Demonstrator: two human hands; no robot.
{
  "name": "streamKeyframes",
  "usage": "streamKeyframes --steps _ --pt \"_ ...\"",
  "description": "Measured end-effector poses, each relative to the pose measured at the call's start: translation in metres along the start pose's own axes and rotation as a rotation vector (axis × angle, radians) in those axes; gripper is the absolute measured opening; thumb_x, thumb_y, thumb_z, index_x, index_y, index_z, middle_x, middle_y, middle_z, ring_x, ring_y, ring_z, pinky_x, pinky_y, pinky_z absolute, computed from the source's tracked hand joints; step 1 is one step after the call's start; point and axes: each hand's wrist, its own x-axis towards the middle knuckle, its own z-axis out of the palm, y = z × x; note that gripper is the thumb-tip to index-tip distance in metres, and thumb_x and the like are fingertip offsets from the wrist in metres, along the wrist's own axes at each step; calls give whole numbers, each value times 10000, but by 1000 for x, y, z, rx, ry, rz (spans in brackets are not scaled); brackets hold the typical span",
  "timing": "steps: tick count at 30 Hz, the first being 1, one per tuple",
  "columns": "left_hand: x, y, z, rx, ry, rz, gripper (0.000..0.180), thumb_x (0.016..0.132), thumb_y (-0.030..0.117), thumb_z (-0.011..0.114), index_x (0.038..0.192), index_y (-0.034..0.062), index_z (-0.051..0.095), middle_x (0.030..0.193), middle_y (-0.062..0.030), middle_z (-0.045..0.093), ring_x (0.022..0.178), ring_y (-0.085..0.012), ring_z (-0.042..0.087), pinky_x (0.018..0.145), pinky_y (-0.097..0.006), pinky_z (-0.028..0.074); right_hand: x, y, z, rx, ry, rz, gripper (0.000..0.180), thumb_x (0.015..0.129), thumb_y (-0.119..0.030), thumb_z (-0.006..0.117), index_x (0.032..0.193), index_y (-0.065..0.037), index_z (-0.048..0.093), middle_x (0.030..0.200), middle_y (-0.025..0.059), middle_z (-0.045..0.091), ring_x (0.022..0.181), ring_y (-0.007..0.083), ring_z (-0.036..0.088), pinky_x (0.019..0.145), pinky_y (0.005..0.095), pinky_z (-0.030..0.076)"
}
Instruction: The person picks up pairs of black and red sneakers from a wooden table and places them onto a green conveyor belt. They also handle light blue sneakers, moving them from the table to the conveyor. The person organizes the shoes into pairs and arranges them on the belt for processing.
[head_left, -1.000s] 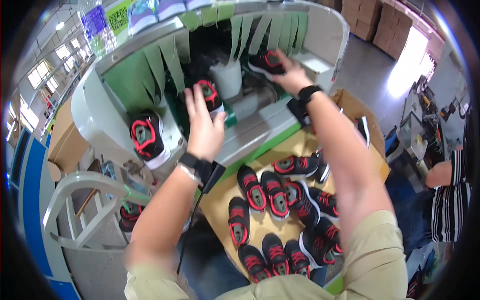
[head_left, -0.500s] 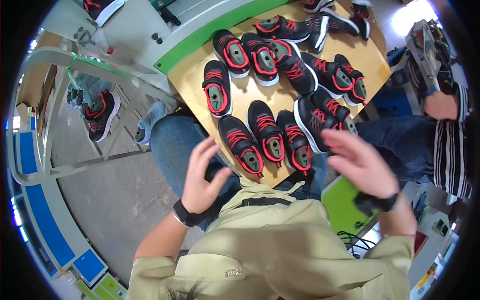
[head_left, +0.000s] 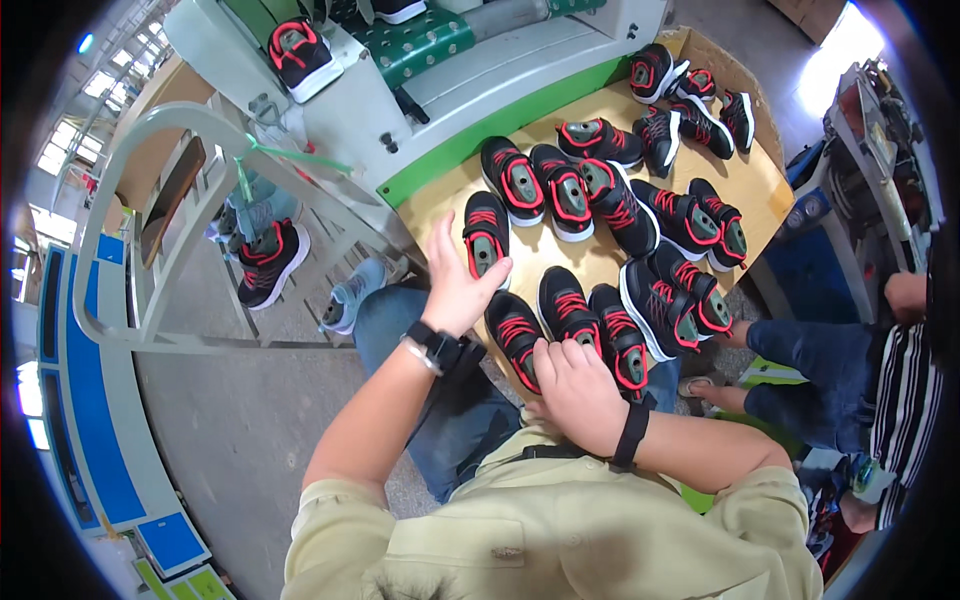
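Note:
Black sneakers with red laces, red collar trim and white soles stand on a light wooden tabletop (head_left: pixel 530 248). Dark green shoe forms fill them. My left hand (head_left: pixel 460 285) is open at the leftmost sneaker (head_left: pixel 485 228), thumb by its heel and fingers along its left side. In the near row, my right hand (head_left: pixel 582 400) has its fingers curled over the heel end of the front-left sneaker (head_left: pixel 514 335) and the one beside it (head_left: pixel 568 300). My fingers hide part of both heels. Another sneaker (head_left: pixel 626 340) stands just right of that hand.
A green-edged machine (head_left: pixel 480 70) borders the far side, one sneaker (head_left: pixel 300 58) resting on it. At left stands a metal rack (head_left: pixel 160 225) holding another sneaker (head_left: pixel 275 265) and pale blue shoe forms. A person in a striped top (head_left: pixel 905 400) is at right.
My left hand has moved up to the leftmost sneaker. My right hand has swung left and down onto the front row's heels. The view has shifted, showing more of the machine.

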Motion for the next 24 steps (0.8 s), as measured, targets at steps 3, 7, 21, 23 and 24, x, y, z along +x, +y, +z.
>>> streamKeyframes --steps 3,7,21,23,24 --pt "17 -26 25 -154 -130 -200 993 888 312 787 1566 -24 145 1472 -282 439 1370 -361 476 1163 -413 374 7 3 4 -2 41 33 1006 768 -441 819 1522 55 376 1350 240 570 1105 283 581 940 365 468" --pt "23 -22 23 -365 -227 -291 855 934 234 722 1551 25 168 1326 -236 554 1183 -294 595 1021 -380 486 30 -2 24 -28 144 13 812 821 -178 696 1561 -70 378 1257 265 580 1100 339 594 964 402 482" --pt "23 -22 13 -409 -340 -329 1111 883 176 806 1616 27 -16 1453 -201 480 1330 -269 497 1131 -372 400 -6 11 18 176 226 -206 753 790 -164 727 1495 -140 462 1180 156 553 1071 290 571 921 379 484" --pt "14 -13 5 -350 -344 -354 1121 885 181 801 1619 10 -29 1460 -206 481 1327 -281 500 1137 -370 393 -7 16 17 360 110 -172 760 775 -120 742 1481 -114 461 1193 169 559 1063 302 576 939 385 496" --pt "13 -3 4 -311 -331 -311 1092 900 180 784 1622 4 -15 1511 -229 432 1361 -287 477 1148 -366 383 -9 19 15 438 76 -144 767 765 -106 749 1476 -104 460 1196 171 560 1058 307 575 940 391 499"
